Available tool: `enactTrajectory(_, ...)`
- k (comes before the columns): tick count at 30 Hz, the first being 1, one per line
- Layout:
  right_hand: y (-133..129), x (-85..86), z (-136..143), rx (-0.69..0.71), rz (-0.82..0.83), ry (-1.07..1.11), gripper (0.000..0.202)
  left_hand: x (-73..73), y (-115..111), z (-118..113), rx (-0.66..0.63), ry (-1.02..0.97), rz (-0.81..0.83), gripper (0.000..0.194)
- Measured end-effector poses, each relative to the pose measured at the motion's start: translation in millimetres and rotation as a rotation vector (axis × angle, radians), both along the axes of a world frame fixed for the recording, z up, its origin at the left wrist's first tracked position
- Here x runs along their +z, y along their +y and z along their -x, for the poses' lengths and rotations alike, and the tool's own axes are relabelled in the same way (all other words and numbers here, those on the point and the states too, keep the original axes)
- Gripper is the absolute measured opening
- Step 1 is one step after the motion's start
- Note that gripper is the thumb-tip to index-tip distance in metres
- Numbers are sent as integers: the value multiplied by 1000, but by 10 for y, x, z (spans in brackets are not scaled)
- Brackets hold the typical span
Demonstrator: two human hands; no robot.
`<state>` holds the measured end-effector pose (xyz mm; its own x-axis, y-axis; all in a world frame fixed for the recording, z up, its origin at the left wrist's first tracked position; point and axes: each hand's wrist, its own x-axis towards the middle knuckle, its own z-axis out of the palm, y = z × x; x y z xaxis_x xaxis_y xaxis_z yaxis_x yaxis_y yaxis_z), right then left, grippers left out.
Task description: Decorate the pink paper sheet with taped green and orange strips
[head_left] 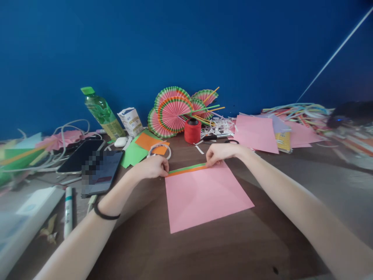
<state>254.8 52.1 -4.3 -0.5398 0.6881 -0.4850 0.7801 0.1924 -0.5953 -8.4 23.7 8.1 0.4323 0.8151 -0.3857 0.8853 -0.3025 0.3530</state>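
A pink sheet of paper (204,196) lies flat on the dark wooden table, with green and orange paper strips (186,170) along its far edge. My left hand (153,167) pinches the left end of these strips at the sheet's far left corner. At the other end, my right hand (218,153) has its fingers closed on the strips and the sheet's far edge. Both sets of fingertips press down near the table and partly hide the strip ends. Just past my left hand are orange paper (151,143), green paper (134,153) and a coiled white cable (166,146).
Pleated paper fans (176,112) lean by the blue wall, behind a red thread spool (192,131). Phones (103,173), a green bottle (101,112), a small carton (131,121) and a marker (68,212) are left. Pink sheets (256,133) and scissors (232,141) lie right.
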Motion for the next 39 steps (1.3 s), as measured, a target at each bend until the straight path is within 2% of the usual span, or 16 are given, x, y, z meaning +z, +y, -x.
enactTrajectory(6,17,-21,-13,1,-4,5,32,-36,-92,-74,-60,-10,-105,20)
enactTrajectory(13,21,-41,-13,-17,8,30,34,-97,-130,-141,-161,-135,-76,32)
enactTrajectory(27,13,-33,10,-26,-11,-5,32,-131,-137,-137,-207,-120,-152,27)
enactTrajectory(32,2,-21,16,-28,-24,-18,33,-179,-167,-130,-270,-93,-277,30)
enactTrajectory(37,-5,-2,24,-22,-31,-20,32,-145,-290,-231,-293,57,-438,12)
enactTrajectory(39,-5,1,27,-25,-23,-20,33,-119,-343,-281,-305,128,-494,11)
